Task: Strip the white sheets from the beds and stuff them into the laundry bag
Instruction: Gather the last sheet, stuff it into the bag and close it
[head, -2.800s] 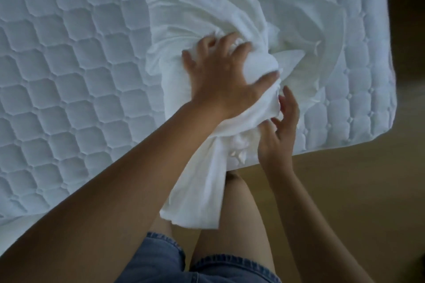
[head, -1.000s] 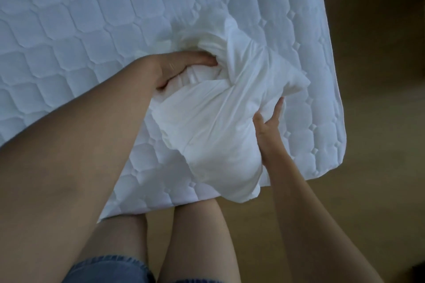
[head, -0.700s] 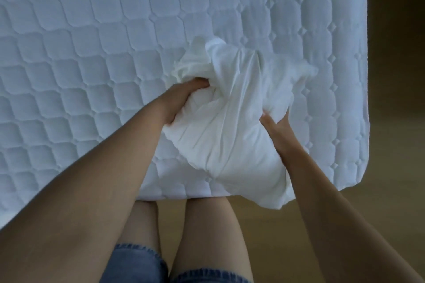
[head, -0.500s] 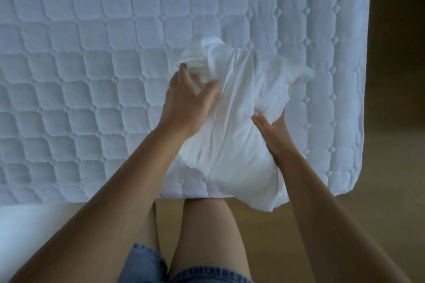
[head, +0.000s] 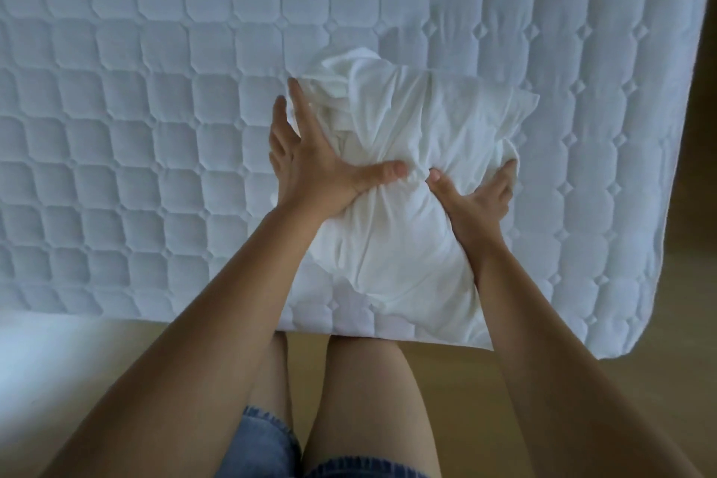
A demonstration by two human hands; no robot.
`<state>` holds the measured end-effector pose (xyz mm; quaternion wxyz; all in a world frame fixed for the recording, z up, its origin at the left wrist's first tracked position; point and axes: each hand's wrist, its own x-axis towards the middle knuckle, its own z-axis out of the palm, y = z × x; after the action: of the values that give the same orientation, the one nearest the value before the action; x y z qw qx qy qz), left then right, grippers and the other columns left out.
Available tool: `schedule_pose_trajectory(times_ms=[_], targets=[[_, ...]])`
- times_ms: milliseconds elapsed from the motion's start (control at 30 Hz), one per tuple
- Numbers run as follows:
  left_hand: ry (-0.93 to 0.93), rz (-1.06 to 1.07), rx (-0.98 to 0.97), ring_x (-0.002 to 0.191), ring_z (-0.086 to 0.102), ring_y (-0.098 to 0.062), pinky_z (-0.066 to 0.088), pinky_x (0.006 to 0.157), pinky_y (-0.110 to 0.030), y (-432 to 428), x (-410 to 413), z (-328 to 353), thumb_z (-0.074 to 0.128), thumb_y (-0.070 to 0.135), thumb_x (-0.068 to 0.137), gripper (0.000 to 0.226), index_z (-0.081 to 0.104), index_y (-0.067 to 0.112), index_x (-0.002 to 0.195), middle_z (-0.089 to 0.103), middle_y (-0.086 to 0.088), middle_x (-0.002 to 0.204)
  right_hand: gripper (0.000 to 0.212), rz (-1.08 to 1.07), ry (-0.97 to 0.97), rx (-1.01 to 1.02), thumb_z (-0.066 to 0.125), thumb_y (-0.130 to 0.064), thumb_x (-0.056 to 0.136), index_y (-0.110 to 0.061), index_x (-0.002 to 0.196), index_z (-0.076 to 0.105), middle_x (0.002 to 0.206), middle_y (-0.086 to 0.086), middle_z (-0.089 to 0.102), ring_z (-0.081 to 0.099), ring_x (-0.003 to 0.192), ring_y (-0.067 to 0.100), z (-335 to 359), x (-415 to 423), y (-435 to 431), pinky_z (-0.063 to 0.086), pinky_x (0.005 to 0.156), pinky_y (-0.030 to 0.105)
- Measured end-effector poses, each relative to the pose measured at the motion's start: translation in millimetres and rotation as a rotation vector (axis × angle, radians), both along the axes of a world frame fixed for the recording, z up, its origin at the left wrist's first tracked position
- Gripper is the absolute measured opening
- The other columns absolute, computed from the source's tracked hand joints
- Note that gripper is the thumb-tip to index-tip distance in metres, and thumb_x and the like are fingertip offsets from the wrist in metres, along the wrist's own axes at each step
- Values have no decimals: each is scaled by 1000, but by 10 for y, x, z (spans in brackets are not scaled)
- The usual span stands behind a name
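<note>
At the bottom edge of the frame are denim shorts (head: pixel 264 442) and bare knees (head: pixel 364 396) over a wooden floor (head: pixel 461 373). Both forearms reach up to the middle of the frame. The left hand (head: pixel 314 171) lies flat with fingers spread on the left side of the bundled white sheet (head: pixel 403 244). The right hand (head: pixel 475 202) is also spread and presses the bundle's right side, and the two thumbs nearly meet at its middle. The bundle rests near the lower edge of the bare quilted mattress (head: pixel 155 89), which fills the upper frame.
</note>
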<state>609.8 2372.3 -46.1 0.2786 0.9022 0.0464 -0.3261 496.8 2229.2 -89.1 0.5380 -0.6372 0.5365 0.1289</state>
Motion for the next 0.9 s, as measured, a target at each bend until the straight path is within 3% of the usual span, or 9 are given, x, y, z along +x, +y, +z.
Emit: schedule_pose_trajectory(times_ms=[100,200,267,333,533,633,733,833,900], targets=[[123,0,-24,148,-9,-23,2,119,-50,20,88,-81,68,82,24,164,-24,26,148,-15,-4,160,135,-4,-4,63,75,-62,57,-24,149,-16,158,-4,3,15,143,21,21,7,-5,19,114,38],[255,29,-147,144,22,-18,22,117,-47,48,243,-231,73,82,18,165,-4,24,152,20,3,157,123,-36,-76,239,74,-51,71,-26,149,-18,150,-7,28,41,129,10,64,50,-45,36,100,23],[322,57,-207,131,42,-13,35,111,-40,65,332,-299,77,77,18,150,22,26,148,42,10,144,118,-32,-110,298,77,-52,67,-30,150,-4,139,-12,42,53,113,0,7,91,-69,44,93,17],[361,53,-227,126,47,-12,39,108,-39,67,390,-375,79,78,17,142,33,30,143,47,11,139,119,-35,-110,337,81,-63,54,-33,148,14,133,-13,53,58,112,3,-58,146,-77,48,97,30],[414,104,-168,124,50,-17,42,105,-41,-39,466,-531,75,84,11,139,47,31,136,54,6,132,90,-38,-109,356,80,-48,61,-23,139,42,118,-9,63,64,97,-3,-174,294,-172,52,77,16],[428,111,-128,126,48,-20,40,106,-42,-80,520,-528,73,85,13,138,46,28,137,53,4,133,87,-6,19,279,78,-64,49,-27,125,56,116,-8,65,63,104,7,-154,378,-243,50,90,29],[413,68,-28,138,30,-26,28,114,-45,-64,526,-461,68,82,18,144,33,24,145,36,-4,145,102,45,179,23,74,-70,45,-22,132,49,132,3,50,48,122,19,-55,386,-203,42,100,36],[400,46,-55,141,20,-25,20,117,-45,-25,477,-458,65,79,19,143,27,26,147,26,-3,147,125,28,229,-49,79,-65,51,-22,149,14,151,7,21,21,140,27,-14,328,-129,24,113,50],[415,30,-127,139,25,-21,23,116,-43,45,479,-503,67,78,21,138,31,27,144,31,1,144,123,-52,105,61,81,-64,42,-20,142,23,144,3,36,41,130,21,-68,270,-101,40,104,42]])
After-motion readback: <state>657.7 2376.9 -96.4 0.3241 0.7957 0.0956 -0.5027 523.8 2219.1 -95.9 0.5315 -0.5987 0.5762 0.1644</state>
